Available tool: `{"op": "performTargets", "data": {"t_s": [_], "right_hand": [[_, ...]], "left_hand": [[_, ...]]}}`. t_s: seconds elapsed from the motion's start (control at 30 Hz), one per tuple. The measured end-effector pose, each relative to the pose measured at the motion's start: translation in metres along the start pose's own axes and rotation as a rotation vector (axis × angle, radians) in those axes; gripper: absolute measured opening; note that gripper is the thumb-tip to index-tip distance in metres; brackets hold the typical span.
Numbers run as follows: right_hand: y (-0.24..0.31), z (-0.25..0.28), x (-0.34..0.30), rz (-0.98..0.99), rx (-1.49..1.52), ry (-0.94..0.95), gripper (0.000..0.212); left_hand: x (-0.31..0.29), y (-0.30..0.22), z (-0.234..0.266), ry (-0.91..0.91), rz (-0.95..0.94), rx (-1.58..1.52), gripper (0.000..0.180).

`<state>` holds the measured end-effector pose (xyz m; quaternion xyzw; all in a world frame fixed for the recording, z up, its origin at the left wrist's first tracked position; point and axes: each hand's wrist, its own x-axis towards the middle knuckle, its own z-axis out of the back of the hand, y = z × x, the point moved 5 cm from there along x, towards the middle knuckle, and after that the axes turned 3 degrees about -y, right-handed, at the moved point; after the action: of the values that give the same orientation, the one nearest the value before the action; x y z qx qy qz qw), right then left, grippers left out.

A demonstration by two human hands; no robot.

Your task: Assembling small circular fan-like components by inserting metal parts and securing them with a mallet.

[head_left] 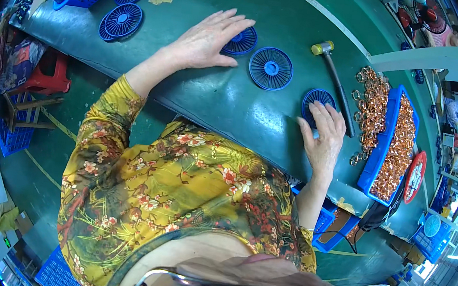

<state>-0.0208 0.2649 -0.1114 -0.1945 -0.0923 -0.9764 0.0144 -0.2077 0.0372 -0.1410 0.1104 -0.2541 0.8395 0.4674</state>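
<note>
Two blue discs (244,44), hands (324,138) atop — mallet (337,87) near

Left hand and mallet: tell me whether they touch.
Apart. In the head view, green table shows plainly between the left hand and the mallet.

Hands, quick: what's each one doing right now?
Left hand: open, over a round blue plastic spoked disc.
Right hand: open, partly covering another such disc.
</note>
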Motion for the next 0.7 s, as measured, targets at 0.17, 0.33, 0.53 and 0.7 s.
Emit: {"op": "performTargets", "data": {"t_s": [0.17,0.33,0.53,0.7], "right_hand": [[0.035,-0.015,0.035,0.148,0.216,-0.089,0.022],[0.072,-0.039,0.069,0.275,0.364,-0.117,0.023],[0.117,-0.076,0.110,0.397,0.343,-0.005,0.026],[0.135,-0.114,0.129,0.426,0.307,0.075,0.011]], "left_hand": [[-0.009,0.018,0.002,-0.163,0.000,0.078,0.041],[-0.021,0.026,0.014,-0.364,0.462,-0.293,0.031],[-0.040,0.030,0.031,-0.714,0.678,-0.900,0.024],[-0.062,0.027,0.034,-0.893,0.757,-1.037,0.025]]}}
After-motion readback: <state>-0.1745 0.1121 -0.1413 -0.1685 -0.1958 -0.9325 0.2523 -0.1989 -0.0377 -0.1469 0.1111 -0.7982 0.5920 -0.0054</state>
